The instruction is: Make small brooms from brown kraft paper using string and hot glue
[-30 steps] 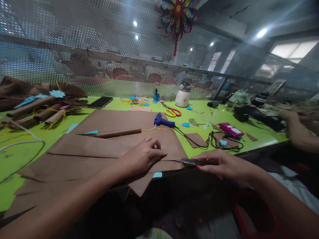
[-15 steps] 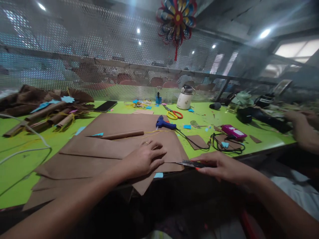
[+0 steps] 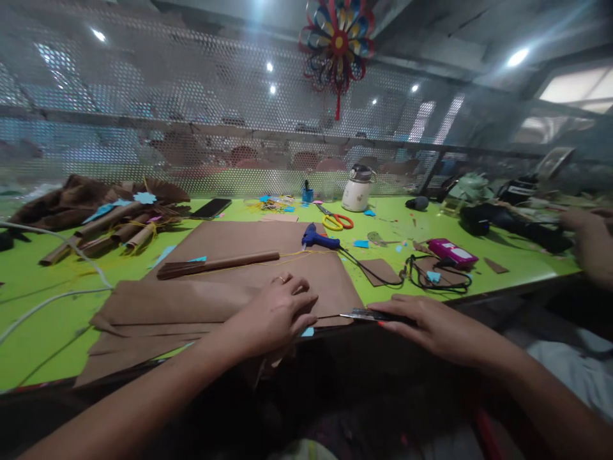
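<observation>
Right grip [image 3: 431, 324] is closed around a bladed tool [image 3: 357, 314]; left grip [image 3: 281, 312], half-open, rests on brown paper [image 3: 332, 278]. A lidded white bottle [image 3: 355, 194] hides its contents.

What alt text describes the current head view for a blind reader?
A person's left hand rests on brown paper on a green table; the right hand holds a bladed tool. Farther back lie a blue glue gun and scissors.

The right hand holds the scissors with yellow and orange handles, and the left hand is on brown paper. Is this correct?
Not quite. In the head view, the right hand holds a slim dark tool; those scissors lie on the green table. The left hand is on brown paper.
</observation>
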Demonstrator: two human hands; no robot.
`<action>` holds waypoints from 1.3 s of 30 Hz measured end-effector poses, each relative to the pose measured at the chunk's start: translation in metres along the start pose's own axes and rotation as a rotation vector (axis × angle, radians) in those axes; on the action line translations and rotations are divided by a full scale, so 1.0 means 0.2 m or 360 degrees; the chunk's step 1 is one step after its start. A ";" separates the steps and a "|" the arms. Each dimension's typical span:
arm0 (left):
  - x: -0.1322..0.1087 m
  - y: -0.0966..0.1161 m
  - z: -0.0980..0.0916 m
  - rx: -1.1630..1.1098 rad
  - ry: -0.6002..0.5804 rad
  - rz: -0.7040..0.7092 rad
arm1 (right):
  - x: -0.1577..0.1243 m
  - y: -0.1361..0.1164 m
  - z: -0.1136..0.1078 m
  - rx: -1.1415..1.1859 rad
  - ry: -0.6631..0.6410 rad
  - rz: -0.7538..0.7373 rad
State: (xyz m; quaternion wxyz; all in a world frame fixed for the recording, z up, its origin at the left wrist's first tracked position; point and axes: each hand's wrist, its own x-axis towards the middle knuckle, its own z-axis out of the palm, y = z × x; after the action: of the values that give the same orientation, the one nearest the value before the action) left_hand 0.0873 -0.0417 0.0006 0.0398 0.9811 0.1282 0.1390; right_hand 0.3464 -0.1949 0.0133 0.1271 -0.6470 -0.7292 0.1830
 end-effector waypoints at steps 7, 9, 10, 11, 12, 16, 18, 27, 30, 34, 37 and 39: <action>0.03 -0.04 0.08 -0.0021 0.0081 0.0103 | -0.05 0.02 0.03 -0.0041 0.0077 0.0064; 0.05 -0.04 0.09 -0.0020 0.0106 0.0110 | -0.05 0.02 0.03 -0.0029 0.0086 0.0082; 0.06 -0.03 0.09 -0.0013 0.0114 0.0099 | -0.05 0.02 0.03 -0.0025 0.0088 0.0081; 0.06 -0.02 0.09 0.0000 0.0123 0.0078 | -0.05 0.01 0.03 -0.0020 0.0095 0.0071; 0.07 -0.01 0.09 0.0022 0.0133 0.0049 | -0.04 0.00 0.03 -0.0014 0.0103 0.0058; 0.08 0.02 0.07 0.0102 0.0103 -0.0033 | 0.00 -0.03 0.03 0.0017 0.0108 -0.0003; 0.07 0.02 0.07 0.0066 0.0075 -0.0028 | 0.01 -0.04 0.03 0.0030 0.0097 -0.0018; 0.06 -0.04 0.13 -0.0299 0.0149 -0.0058 | 0.01 -0.03 0.06 0.0086 0.0116 -0.0028; 0.07 -0.04 0.14 -0.0322 0.0148 -0.0060 | -0.02 -0.03 0.06 0.0119 0.0109 -0.0017; 0.07 -0.04 0.13 -0.0341 0.0126 -0.0057 | -0.04 -0.03 0.05 0.0181 0.0121 0.0016; 0.08 -0.04 0.13 -0.0345 0.0123 -0.0047 | -0.03 -0.04 0.05 0.0211 0.0153 0.0005; 0.08 -0.04 0.13 -0.0337 0.0134 -0.0043 | -0.01 -0.04 0.05 0.0223 0.0154 -0.0013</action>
State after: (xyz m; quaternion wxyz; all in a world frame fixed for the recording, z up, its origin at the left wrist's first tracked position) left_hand 0.1071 -0.0309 -0.0222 0.1398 0.9629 0.1277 0.1923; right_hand 0.3355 -0.1988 0.0084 0.2077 -0.6416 -0.7103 0.2016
